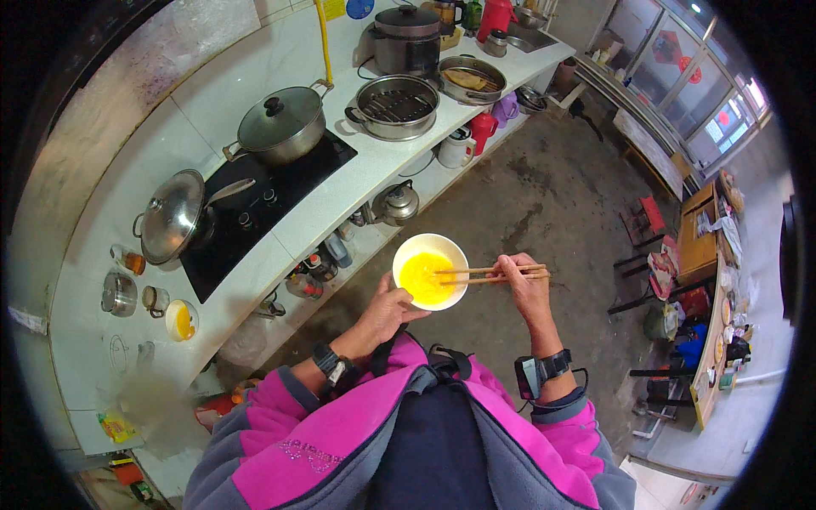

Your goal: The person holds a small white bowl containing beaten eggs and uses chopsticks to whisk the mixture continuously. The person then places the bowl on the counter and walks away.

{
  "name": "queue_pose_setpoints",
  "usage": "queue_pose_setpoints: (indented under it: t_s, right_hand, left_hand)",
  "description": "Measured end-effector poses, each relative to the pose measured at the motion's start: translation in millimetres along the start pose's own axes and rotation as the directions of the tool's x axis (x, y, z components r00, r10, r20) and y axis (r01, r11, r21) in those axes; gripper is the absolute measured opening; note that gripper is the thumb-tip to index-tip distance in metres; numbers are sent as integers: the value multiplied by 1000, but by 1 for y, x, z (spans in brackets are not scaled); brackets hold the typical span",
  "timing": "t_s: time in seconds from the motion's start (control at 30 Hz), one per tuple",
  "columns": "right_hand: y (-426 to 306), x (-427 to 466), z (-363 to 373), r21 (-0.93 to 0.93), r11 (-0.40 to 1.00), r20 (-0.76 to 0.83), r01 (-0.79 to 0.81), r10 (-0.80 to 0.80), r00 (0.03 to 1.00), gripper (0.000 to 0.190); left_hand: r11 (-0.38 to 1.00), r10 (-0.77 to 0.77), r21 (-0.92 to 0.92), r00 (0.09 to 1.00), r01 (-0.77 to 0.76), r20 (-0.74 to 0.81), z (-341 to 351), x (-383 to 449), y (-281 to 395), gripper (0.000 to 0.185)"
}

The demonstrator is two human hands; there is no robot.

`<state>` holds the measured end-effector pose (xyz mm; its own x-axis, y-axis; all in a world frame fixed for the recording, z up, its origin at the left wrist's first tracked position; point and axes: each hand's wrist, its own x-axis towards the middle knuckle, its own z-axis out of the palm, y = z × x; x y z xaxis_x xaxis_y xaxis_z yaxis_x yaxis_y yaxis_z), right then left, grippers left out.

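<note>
A white bowl (460,290) with yellow beaten egg (426,277) in it is held up in front of me, above the floor. My left hand (390,310) grips its lower left side, with the thumb near the rim. In my right hand (526,287) is a pair of wooden chopsticks (481,275), reaching in from the right. Their tips are in the egg, slightly apart. A second white bowl (172,322) with some yellow contents stands on the counter to the left.
On the black cooktop (223,268) sit a lidded wok (172,220) and a lidded pot (284,124). Two steamer trays (398,108) and a dark cooker (407,44) stand farther along the counter (357,185). A kettle (396,203) and bottles occupy the shelf below. Stools (644,220) stand at the right.
</note>
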<state>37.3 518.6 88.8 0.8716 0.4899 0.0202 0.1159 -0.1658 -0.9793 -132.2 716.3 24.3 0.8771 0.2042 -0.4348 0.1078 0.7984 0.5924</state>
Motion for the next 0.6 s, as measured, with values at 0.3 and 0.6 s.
queue_pose_setpoints:
  t_s: [0.3, 0.6]
  right_hand:
    - [10, -7, 21, 116, 991, 42, -69, 64, 997, 20]
    - [-1, -7, -3, -89, 992, -7, 91, -92, 996, 17]
  left_hand:
    - [1000, -20, -3, 1000, 20, -8, -2, -3, -6, 71]
    - [1000, -17, 2, 999, 17, -29, -3, -9, -5, 72]
